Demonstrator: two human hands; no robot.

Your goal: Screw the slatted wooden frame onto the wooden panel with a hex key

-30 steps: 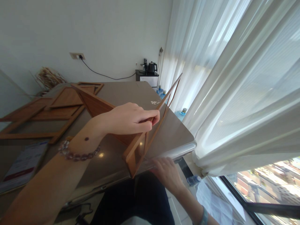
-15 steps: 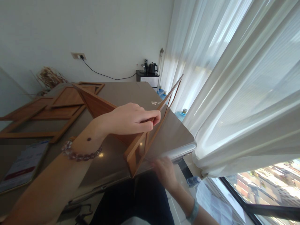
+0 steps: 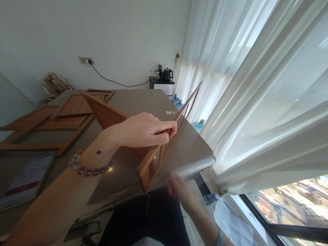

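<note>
My left hand (image 3: pixel 146 130) is closed around the upper edge of an upright wooden frame (image 3: pixel 145 171), its thumb and fingers pinching the wood. The frame stands tilted on the table near its front edge and has an open slot in its side. A brown wooden panel (image 3: pixel 102 111) slants away behind my left wrist, and where it meets the frame is hidden by the hand. Low beside the table's front edge, my right hand (image 3: pixel 179 188) is apart from the frame, fingers curled and slightly blurred. Whatever lies between those fingers is too small to make out.
More wooden frames and panels (image 3: pixel 69 112) lie at the left of the brown table (image 3: pixel 133 99). A printed sheet (image 3: pixel 25 181) rests at the near left. Beyond the right edge stand water bottles (image 3: pixel 198 125), white curtains (image 3: pixel 230 102) and a low cabinet (image 3: pixel 164 89) with a black kettle (image 3: pixel 167 74).
My right hand has shifted slightly, its fingers now turned more upward by the table edge. My left hand keeps its hold on the wooden frame, which has barely moved.
</note>
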